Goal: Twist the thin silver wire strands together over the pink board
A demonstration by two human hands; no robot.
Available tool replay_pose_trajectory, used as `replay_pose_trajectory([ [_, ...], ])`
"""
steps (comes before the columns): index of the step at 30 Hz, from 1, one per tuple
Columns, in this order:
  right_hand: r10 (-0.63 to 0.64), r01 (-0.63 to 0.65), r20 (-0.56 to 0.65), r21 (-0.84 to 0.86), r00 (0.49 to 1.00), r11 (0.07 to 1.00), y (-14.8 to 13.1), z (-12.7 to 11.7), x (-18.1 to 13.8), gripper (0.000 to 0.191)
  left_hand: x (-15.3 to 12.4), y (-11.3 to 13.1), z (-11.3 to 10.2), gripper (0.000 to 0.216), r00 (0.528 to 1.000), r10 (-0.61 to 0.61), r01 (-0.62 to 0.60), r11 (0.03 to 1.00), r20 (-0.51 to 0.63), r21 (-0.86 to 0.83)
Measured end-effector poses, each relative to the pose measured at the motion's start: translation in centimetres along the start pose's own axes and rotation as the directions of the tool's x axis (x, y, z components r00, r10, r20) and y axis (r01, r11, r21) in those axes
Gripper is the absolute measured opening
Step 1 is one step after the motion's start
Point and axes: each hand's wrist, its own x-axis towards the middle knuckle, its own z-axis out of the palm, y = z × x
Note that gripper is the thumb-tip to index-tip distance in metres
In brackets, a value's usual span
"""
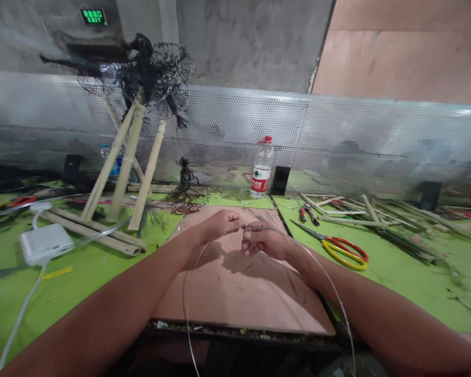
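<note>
Both my hands meet over a brown board (235, 293) in the middle of the green bench. My left hand (220, 224) is closed in a pinch on a thin metal wire (186, 293). My right hand (264, 240) is curled shut on the same wire close beside it. The wire loops down from the hands on both sides, past my forearms and off the bench's near edge.
Scissors with red and yellow handles (339, 246) and red pliers (308, 212) lie to the right, with bamboo strips (369, 212) behind. A water bottle (261, 168) stands at the back. Bamboo poles (125, 162) with black wire bundles lean at left, beside a white box (45, 243) with a cable.
</note>
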Motion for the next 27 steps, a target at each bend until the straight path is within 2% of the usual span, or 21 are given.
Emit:
replay_pose_trajectory([
  [3, 0.019, -0.019, -0.009, 0.007, 1.000, 1.000, 0.0, 0.2, 0.1, 0.024, -0.1, 0.2, -0.2, 0.033, 1.000, -0.023, 0.024, 0.999, 0.017, -0.043],
  [8, 0.006, -0.007, -0.034, -0.026, 0.999, 1.000, 0.0, 0.5, 0.0, 0.021, -0.1, 0.2, -0.4, 0.029, 0.997, -0.076, 0.077, 0.997, 0.024, -0.007],
  [11, -0.050, 0.029, -0.104, -0.196, 0.993, 0.980, -0.4, 0.4, -0.1, 0.018, -0.2, 0.2, -0.5, 0.025, 0.995, -0.090, 0.090, 0.996, 0.036, -0.004],
  [14, -0.138, 0.062, -0.139, -0.449, 0.981, 0.891, -0.9, -0.1, 0.1, 0.020, -0.3, 0.2, -0.6, 0.023, 0.993, -0.087, 0.089, 0.996, 0.075, -0.027],
  [18, -0.294, 0.115, -0.118, -0.735, 0.949, 0.668, -0.9, -1.6, 1.1, 0.024, -0.3, 0.1, -0.7, 0.024, 0.986, -0.131, 0.133, 0.991, 0.100, -0.007],
  [22, -0.433, 0.246, 0.109, -0.930, 0.895, 0.273, -0.9, -3.0, 1.6, 0.025, -0.3, -0.1, -0.5, 0.031, 0.978, -0.151, 0.154, 0.988, 0.147, -0.009],
  [24, -0.437, 0.266, 0.198, -0.959, 0.877, 0.100, -1.1, -3.2, 1.3, 0.026, -0.2, -0.2, -0.2, 0.033, 0.968, -0.173, 0.177, 0.984, 0.181, -0.008],
  [27, -0.373, 0.214, 0.234, -0.972, 0.898, -0.094, -1.6, -2.7, 0.5, 0.025, -0.1, -0.4, 0.3, 0.030, 0.957, -0.194, 0.192, 0.981, 0.214, 0.028],
])
